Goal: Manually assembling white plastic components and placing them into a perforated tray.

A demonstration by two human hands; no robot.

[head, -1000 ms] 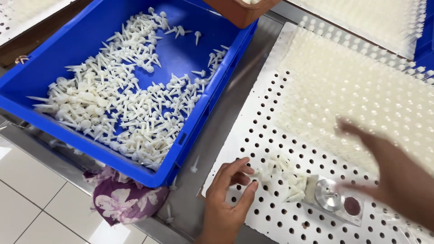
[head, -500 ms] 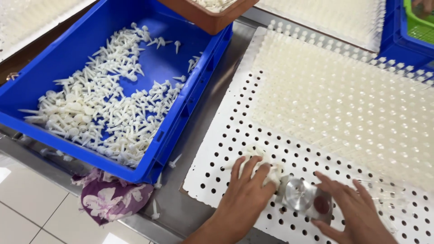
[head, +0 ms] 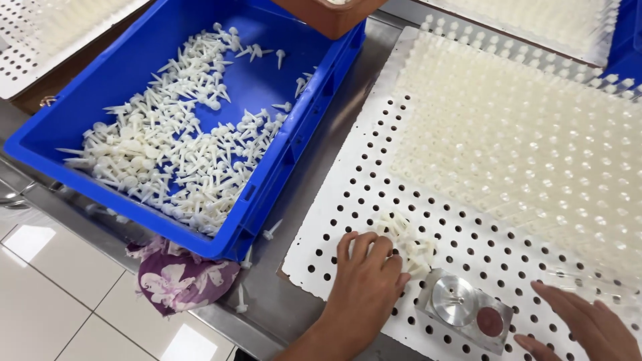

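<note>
Fingers (head: 374, 251) of left hand (head: 364, 284) curl together on white pins (head: 408, 241) | right hand (head: 588, 324) fingers apart beside metal block (head: 465, 311) | perforated board (head: 374, 194)

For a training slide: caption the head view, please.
Left hand rests on loose white pegs atop a perforated board; right hand nearby.

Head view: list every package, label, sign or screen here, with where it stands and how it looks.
No labels, signs or screens show.
Open blue plastic crate: left, rectangular, holding loose white plastic pins.
Brown plastic tub: top centre, only a corner visible.
Second blue bin: top right edge, mostly cut off.
</note>
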